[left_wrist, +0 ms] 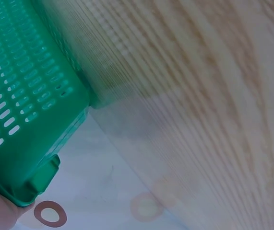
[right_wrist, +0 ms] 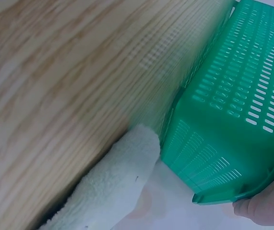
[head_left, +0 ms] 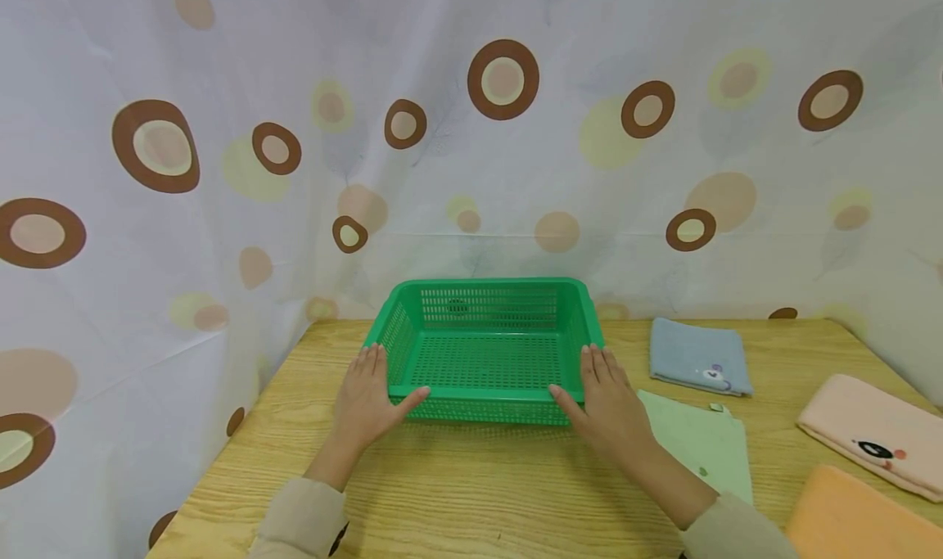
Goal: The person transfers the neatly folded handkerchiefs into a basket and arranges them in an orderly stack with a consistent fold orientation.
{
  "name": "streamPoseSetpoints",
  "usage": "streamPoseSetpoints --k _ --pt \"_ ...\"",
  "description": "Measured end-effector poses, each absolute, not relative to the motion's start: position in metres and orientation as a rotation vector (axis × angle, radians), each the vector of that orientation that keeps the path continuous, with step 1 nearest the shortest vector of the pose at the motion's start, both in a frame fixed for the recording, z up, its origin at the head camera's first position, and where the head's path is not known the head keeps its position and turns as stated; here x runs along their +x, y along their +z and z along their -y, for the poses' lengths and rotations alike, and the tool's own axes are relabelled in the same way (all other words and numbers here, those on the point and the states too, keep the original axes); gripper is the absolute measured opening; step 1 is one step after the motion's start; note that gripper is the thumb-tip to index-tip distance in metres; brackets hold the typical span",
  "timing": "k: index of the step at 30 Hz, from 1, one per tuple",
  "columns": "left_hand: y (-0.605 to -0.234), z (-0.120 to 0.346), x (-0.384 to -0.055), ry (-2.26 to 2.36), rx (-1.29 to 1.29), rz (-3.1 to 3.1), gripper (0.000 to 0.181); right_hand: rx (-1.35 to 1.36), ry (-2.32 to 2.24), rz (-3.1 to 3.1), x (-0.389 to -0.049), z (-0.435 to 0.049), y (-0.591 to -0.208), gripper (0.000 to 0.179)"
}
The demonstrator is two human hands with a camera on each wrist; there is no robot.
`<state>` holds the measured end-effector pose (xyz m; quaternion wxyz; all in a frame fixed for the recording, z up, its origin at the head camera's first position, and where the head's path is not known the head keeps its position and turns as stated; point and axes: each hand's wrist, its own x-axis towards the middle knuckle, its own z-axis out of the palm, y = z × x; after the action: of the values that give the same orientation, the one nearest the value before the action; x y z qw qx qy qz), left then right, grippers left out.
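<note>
A green plastic basket (head_left: 482, 394) with slotted walls stands on the wooden table, its inside bare. My left hand (head_left: 366, 399) lies against its left front corner, fingers straight along the outer side and thumb at the front rim. Mirroring it, my right hand (head_left: 613, 403) touches the right front corner with straight fingers and its thumb on the rim. In the left wrist view the basket (left_wrist: 31, 129) shows from outside, with part of the left hand (left_wrist: 0, 208) at its rim. The right wrist view has the right hand (right_wrist: 268, 203) at the rim.
To the right lie folded cloths: a blue one (head_left: 696, 354) at the back, a green one (head_left: 700, 448) beside my right forearm, a pink one (head_left: 877, 432) and an orange one (head_left: 862, 518). A patterned curtain (head_left: 442, 158) hangs behind the wooden table (head_left: 457, 493).
</note>
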<state>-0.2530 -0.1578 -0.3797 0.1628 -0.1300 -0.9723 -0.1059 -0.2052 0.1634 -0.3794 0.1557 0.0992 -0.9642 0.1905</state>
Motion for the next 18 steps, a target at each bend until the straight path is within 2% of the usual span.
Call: streamPoseSetpoints --k 18 --pt "-0.381 0.1508 -0.2524 -0.291 -0.379 2.766 0.1 0.288 0.508 2.756 -0.205 -0.1718 -0.3806 0.078"
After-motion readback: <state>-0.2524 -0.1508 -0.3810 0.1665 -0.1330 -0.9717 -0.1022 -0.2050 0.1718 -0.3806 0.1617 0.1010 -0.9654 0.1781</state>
